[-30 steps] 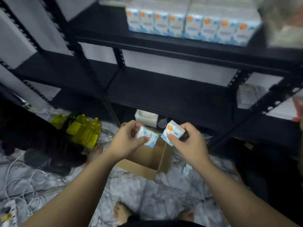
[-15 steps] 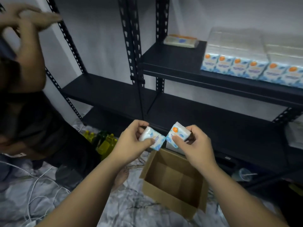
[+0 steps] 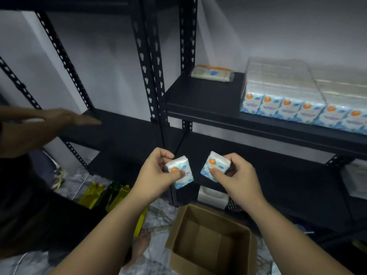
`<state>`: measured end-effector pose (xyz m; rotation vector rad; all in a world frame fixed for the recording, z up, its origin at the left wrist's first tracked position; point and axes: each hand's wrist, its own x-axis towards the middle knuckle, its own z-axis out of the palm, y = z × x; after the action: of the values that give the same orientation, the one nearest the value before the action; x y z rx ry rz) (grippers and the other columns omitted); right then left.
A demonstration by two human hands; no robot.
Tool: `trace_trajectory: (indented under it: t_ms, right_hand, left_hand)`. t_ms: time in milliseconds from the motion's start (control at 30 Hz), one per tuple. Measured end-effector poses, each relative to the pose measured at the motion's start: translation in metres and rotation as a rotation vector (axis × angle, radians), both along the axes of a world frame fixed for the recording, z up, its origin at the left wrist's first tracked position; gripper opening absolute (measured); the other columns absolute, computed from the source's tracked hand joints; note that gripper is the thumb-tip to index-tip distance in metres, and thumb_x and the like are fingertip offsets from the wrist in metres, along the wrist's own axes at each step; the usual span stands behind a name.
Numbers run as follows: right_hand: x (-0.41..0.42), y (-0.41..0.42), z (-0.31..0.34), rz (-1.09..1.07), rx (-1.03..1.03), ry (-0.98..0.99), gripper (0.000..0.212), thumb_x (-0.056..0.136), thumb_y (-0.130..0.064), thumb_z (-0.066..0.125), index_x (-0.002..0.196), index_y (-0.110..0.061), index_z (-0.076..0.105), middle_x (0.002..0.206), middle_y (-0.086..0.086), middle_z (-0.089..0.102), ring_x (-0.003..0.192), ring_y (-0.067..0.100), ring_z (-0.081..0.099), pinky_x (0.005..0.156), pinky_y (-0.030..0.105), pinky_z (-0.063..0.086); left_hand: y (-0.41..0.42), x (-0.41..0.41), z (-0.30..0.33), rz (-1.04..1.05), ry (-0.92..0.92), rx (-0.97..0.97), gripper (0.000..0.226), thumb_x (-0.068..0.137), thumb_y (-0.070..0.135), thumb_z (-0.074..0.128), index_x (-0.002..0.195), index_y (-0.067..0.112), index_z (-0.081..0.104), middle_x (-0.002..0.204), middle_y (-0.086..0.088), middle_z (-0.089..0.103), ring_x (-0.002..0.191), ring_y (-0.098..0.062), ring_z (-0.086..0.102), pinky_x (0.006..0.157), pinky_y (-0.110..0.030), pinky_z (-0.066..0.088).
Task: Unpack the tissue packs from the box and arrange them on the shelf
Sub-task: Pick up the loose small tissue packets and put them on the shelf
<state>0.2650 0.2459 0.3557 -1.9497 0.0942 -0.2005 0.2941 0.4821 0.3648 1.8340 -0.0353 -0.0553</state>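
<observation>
The left hand (image 3: 156, 175) pinches a small tissue pack (image 3: 179, 171), thumb across its printed face and fingers curled behind it. The right hand (image 3: 234, 175) pinches a second tissue pack (image 3: 214, 165) the same way. The two packs are held side by side, apart, in front of the lower black shelf (image 3: 268, 175).

Below the hands a cardboard box (image 3: 208, 241) stands open on the marble-patterned floor (image 3: 158, 215); what shows of its inside is bare cardboard.

On the upper shelf (image 3: 208, 96), at the right, a row of tissue packs (image 3: 297, 110) stands packed tight, blue-and-orange faces forward. A single flat pack (image 3: 212, 73) lies alone further back on the left of that shelf.

Yellow bottles (image 3: 93, 195) stand on the floor under the left rack. Another person's hand (image 3: 59, 118), blurred, reaches in from the left with fingers straight.
</observation>
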Motion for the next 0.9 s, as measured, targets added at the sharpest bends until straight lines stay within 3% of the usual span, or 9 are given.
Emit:
trace_trajectory:
  t_ms: [133,300,400,600,767,900]
  right_hand:
    - [0.034,-0.01,0.019,0.013,0.008,-0.024,0.02,0.082,-0.013,0.082,0.089,-0.025,0.068,0.087,-0.009,0.074,0.08,0.007,0.072,0.067,0.028,0.058]
    - [0.068,-0.028,0.044,0.054,0.023,-0.051,0.023,0.081,-0.01,0.082,0.096,-0.024,0.071,0.093,-0.006,0.076,0.084,0.009,0.073,0.072,0.03,0.059]
    - [0.084,-0.034,0.057,0.051,0.083,-0.093,0.03,0.082,-0.006,0.082,0.104,-0.024,0.071,0.094,-0.005,0.076,0.086,0.011,0.073,0.074,0.028,0.059]
    - [0.113,-0.032,0.058,-0.106,0.177,-0.184,0.05,0.078,-0.01,0.089,0.11,-0.026,0.054,0.097,0.0,0.072,0.085,0.015,0.069,0.075,0.027,0.058]
    - [0.142,-0.021,0.062,-0.215,0.185,-0.241,0.042,0.079,-0.013,0.089,0.1,-0.02,0.054,0.094,0.004,0.072,0.083,0.015,0.069,0.073,0.025,0.056]
    - [0.173,-0.012,0.067,-0.256,0.13,-0.251,0.033,0.081,-0.018,0.088,0.093,-0.022,0.057,0.091,0.003,0.071,0.083,0.016,0.07,0.072,0.026,0.058]
  left_hand:
    - [-0.014,0.037,0.024,0.016,-0.02,-0.03,0.043,0.07,0.01,0.091,0.095,0.013,0.056,0.088,-0.009,0.074,0.087,-0.038,0.073,0.075,-0.054,0.062]
    - [-0.037,0.073,0.054,-0.005,-0.056,-0.09,0.031,0.078,-0.003,0.083,0.096,0.007,0.06,0.089,-0.009,0.077,0.084,-0.028,0.076,0.068,-0.033,0.062]
    - [-0.048,0.094,0.064,-0.034,-0.067,-0.123,0.028,0.081,-0.007,0.079,0.099,0.006,0.061,0.09,-0.009,0.076,0.084,-0.028,0.076,0.07,-0.033,0.063]
    - [-0.059,0.145,0.075,-0.103,-0.112,-0.15,0.028,0.082,-0.006,0.077,0.103,0.01,0.067,0.096,-0.007,0.076,0.085,-0.022,0.075,0.071,-0.03,0.062]
    - [-0.059,0.188,0.08,-0.143,-0.12,-0.17,0.036,0.082,0.0,0.081,0.112,0.019,0.073,0.099,-0.007,0.075,0.09,-0.021,0.075,0.077,-0.028,0.062]
    - [-0.059,0.221,0.085,-0.162,-0.132,-0.213,0.047,0.084,0.003,0.082,0.123,0.021,0.063,0.102,-0.008,0.072,0.087,-0.02,0.077,0.072,-0.03,0.062]
